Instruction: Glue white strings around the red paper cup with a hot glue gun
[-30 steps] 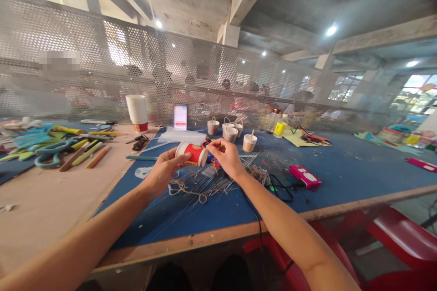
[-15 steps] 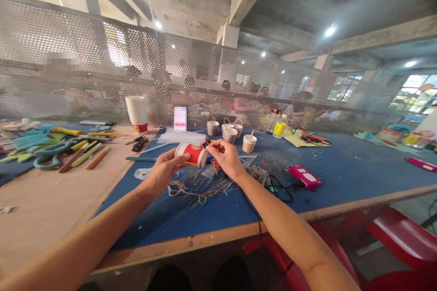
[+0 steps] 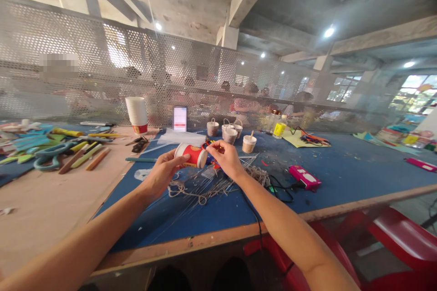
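My left hand (image 3: 164,169) is closed around a red and white paper cup (image 3: 193,155), which lies tilted on its side above the blue mat. My right hand (image 3: 226,158) is closed in a pinch at the cup's right end; what its fingertips hold, if anything, is too small to make out. Below the hands are thin wires (image 3: 208,186) and a loose length of cord (image 3: 186,191). A bundle of grey cord (image 3: 257,175) lies just right of my right wrist.
Behind my hands stand several small cord-wrapped cups (image 3: 230,135) and a cup with a stick (image 3: 249,143). A stack of paper cups (image 3: 136,111) and a phone (image 3: 180,119) are at the back left. Scissors (image 3: 51,157) lie left; a pink box (image 3: 305,177) lies right.
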Demonstrator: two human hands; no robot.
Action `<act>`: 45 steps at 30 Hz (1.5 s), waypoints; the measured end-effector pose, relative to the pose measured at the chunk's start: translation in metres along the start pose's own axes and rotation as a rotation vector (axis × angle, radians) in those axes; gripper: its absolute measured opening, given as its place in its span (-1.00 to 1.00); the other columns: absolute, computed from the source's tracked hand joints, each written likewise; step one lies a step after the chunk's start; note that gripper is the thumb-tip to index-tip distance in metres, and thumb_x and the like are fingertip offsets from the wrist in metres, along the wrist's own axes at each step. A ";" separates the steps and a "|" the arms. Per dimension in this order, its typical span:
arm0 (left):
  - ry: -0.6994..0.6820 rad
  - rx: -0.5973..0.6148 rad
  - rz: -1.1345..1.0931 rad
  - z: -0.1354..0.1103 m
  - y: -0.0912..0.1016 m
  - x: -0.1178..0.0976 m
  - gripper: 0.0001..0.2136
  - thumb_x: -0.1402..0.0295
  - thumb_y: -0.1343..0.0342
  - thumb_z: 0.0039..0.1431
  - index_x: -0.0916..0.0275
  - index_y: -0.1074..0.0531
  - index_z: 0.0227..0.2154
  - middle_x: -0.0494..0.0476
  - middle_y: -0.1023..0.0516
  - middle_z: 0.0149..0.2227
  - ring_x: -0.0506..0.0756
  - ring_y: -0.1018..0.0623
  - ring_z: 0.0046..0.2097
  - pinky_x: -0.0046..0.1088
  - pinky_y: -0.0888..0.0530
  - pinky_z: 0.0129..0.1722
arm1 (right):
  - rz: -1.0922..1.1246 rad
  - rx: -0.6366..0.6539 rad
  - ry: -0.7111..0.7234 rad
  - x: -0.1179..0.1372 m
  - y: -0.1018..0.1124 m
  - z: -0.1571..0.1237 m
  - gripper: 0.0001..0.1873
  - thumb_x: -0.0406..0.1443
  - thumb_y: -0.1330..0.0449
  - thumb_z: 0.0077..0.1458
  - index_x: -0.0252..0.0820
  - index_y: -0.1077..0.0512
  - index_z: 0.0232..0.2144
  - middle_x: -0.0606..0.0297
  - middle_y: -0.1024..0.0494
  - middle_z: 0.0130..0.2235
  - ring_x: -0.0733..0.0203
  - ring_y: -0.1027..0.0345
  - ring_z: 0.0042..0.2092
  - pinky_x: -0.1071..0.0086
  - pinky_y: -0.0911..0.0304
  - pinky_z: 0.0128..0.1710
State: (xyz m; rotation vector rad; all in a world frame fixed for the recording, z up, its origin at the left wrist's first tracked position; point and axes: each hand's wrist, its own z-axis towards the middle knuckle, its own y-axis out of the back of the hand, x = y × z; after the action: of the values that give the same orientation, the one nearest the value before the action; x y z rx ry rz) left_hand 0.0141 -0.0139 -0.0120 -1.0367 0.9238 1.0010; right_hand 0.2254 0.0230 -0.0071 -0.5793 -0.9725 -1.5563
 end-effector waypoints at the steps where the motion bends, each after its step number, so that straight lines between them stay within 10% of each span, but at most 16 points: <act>1: 0.001 0.000 -0.001 0.000 0.000 0.000 -0.76 0.26 -0.42 0.01 0.24 -0.69 -0.25 0.20 -0.73 -0.25 0.16 -0.64 -0.24 -0.41 -0.51 -0.18 | -0.001 0.001 -0.005 0.000 0.000 0.000 -0.72 -0.06 -0.27 0.16 -0.17 -0.51 -0.34 0.31 -0.57 -0.39 0.23 -0.37 -0.39 0.38 -0.29 -0.33; 45: 0.122 -0.023 -0.228 -0.004 -0.003 -0.011 -0.77 0.40 -0.38 0.02 0.34 -0.65 -0.23 0.19 -0.71 -0.28 0.13 -0.65 -0.28 -0.38 -0.60 -0.17 | 0.169 0.059 -0.178 0.003 0.000 0.000 -0.66 0.00 -0.31 0.04 -0.16 -0.50 -0.36 0.30 -0.52 -0.37 0.23 -0.39 -0.36 0.45 -0.34 -0.48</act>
State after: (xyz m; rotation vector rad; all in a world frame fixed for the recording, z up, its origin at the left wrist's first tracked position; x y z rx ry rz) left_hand 0.0135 -0.0202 -0.0022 -1.2041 0.8714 0.7669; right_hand 0.2242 0.0216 -0.0043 -0.7481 -1.0716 -1.3387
